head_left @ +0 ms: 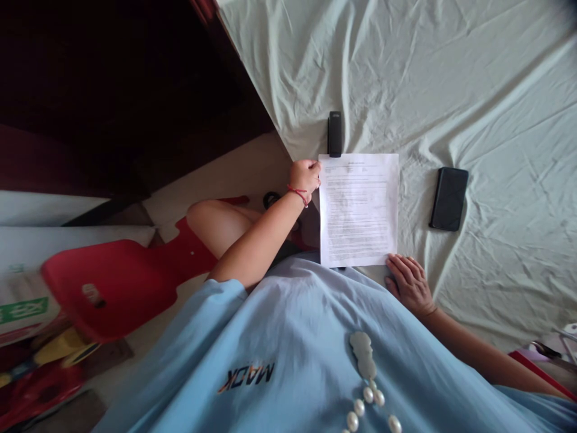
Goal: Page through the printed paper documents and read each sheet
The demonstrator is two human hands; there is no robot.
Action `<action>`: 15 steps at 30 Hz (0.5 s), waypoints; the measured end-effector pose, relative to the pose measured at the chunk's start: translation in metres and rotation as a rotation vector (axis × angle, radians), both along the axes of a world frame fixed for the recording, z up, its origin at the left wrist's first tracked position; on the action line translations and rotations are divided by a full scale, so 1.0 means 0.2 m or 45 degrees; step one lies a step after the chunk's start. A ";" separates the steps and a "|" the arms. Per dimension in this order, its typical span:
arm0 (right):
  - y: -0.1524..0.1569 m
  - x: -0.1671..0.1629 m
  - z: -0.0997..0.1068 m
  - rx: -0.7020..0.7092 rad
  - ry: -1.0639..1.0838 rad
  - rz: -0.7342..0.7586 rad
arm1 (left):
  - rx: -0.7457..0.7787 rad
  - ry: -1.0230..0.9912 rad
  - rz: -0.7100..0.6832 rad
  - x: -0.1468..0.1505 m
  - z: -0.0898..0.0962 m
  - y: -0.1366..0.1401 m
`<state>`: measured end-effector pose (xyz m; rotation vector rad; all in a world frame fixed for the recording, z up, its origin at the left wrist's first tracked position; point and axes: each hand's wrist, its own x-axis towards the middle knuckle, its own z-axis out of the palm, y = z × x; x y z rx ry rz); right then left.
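A printed sheet of paper (pixel 359 210) lies at the front edge of the cloth-covered table, its lower edge close to my body. My left hand (pixel 305 177), with a red cord bracelet at the wrist, is closed on the sheet's upper left edge. At the lower right corner, my right hand (pixel 411 285) rests with its fingers stretched out and the fingertips touching the paper. A black stapler (pixel 335 133) lies just beyond the sheet, its near end meeting the top edge. Whether more sheets lie beneath cannot be made out.
Right of the paper lies a black phone (pixel 449 199) on the wrinkled pale green cloth (pixel 406 78). A red chair (pixel 112 285) stands to my left, near a dark cabinet (pixel 112 78). Several small items (pixel 547 352) sit at the far right edge.
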<state>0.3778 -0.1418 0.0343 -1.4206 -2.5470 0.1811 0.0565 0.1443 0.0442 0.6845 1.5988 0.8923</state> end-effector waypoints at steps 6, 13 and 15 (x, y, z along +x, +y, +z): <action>0.00 0.00 -0.01 0.009 -0.006 0.006 | 0.005 0.002 -0.006 0.00 0.01 0.00; 0.00 0.00 -0.01 0.008 -0.007 -0.001 | 0.002 -0.010 0.010 0.00 0.01 0.00; 0.00 0.00 -0.01 0.003 -0.004 -0.005 | -0.001 -0.014 0.018 0.00 0.01 0.00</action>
